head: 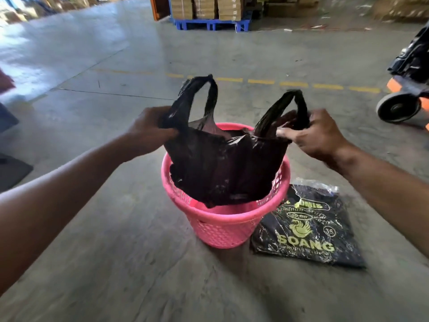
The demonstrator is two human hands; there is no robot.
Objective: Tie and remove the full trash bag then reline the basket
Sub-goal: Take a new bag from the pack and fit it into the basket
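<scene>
1. Head view. Fingers (170, 133) of the left hand (148, 126) are pressed together in a pinch on the black trash bag (220, 168), at its upper left corner just under the left handle loop (202, 94).
2. Fingers of the right hand (318, 133) are curled and closed on the base of the right handle loop (287, 105); exact fingertip contact is motion-blurred, cannot tell which digits bear the film.
3. Bag hangs between the two hands, mouth and both handle loops pointing up and away from the viewer, closed bottom pointing down. Its long axis runs roughly vertical; the top edge is stretched sideways from one pinch to the other.
4. Below the fingers: the bag's lower end dips inside the rim of the pink basket (222, 226). The basket stands upright on the concrete floor (116, 263), mouth up.
5. Below and just right of the right-hand fingers: a flat packet of black bags (308, 231), printed "SOANG", lies on the floor just beside the basket.
6. Beyond the fingers: a blue pallet (209, 24) loaded with cartons, well apart.
</scene>
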